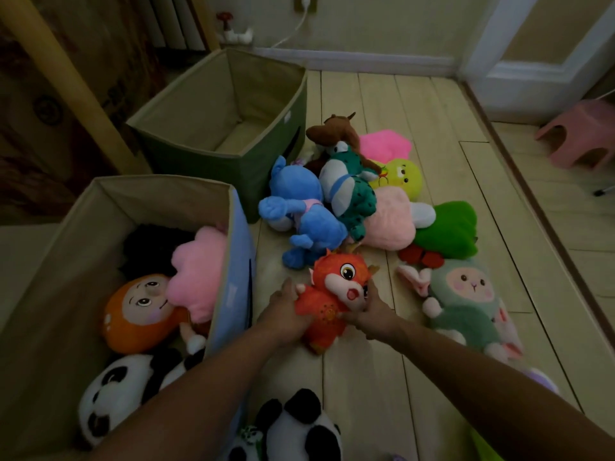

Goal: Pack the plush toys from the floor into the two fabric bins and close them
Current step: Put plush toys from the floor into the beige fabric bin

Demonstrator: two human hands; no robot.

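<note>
Now both hands, left hand [285, 311] and right hand [369, 309], closed around red dragon plush [327, 296].

A dim room in a home, seen from where I kneel: pale wooden floorboards [442, 134] run to a white skirting board [366, 59] and a cream wall, where a white cable [293, 31] hangs from a wall socket [305, 1]. A radiator [173, 21] with its red-capped valve [224, 18] stands in the far corner, and a white door frame [492, 34] rises at the right. A small pink plastic stool [579, 134] sits beyond the threshold. Plush toys [352, 197] heaped on the floor beside two fabric bins [229, 154] mark it as a child's bedroom or playroom.
</note>
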